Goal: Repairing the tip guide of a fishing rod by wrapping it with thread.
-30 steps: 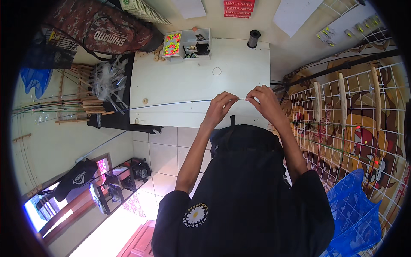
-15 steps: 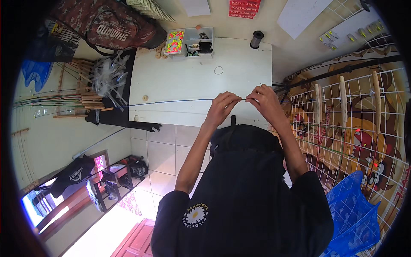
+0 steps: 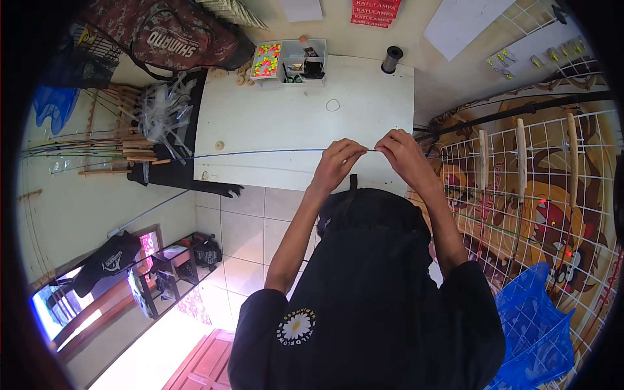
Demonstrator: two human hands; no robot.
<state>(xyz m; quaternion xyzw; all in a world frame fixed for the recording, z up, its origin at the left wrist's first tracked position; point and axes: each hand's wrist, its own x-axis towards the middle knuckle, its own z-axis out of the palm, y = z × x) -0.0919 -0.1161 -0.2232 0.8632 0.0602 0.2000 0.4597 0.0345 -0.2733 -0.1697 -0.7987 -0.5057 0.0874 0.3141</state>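
A slim blue fishing rod point(image 3: 260, 152) runs across the white table from a wooden handle point(image 3: 162, 161) at the left. My left hand point(image 3: 335, 167) pinches its thin end between thumb and fingers, above the table's near edge. Just to the right, my right hand point(image 3: 406, 158) has its fingertips pressed together in line with the rod. A short, thin piece bridges the small gap between both hands. Whether it is the rod's tip or line tied to it is too small to tell.
On the white table point(image 3: 273, 123) are an organizer box point(image 3: 281, 77), a dark spool point(image 3: 391, 60), a small line loop point(image 3: 333, 104) and a wooden disc point(image 3: 220, 145). Wooden-handled rods point(image 3: 140, 148) crowd the left. A white wire grid point(image 3: 500, 159) and blue netting point(image 3: 533, 328) stand right.
My right hand has shifted very slightly to the right, while the left keeps its pinch on the rod. The whole view has tilted a little.
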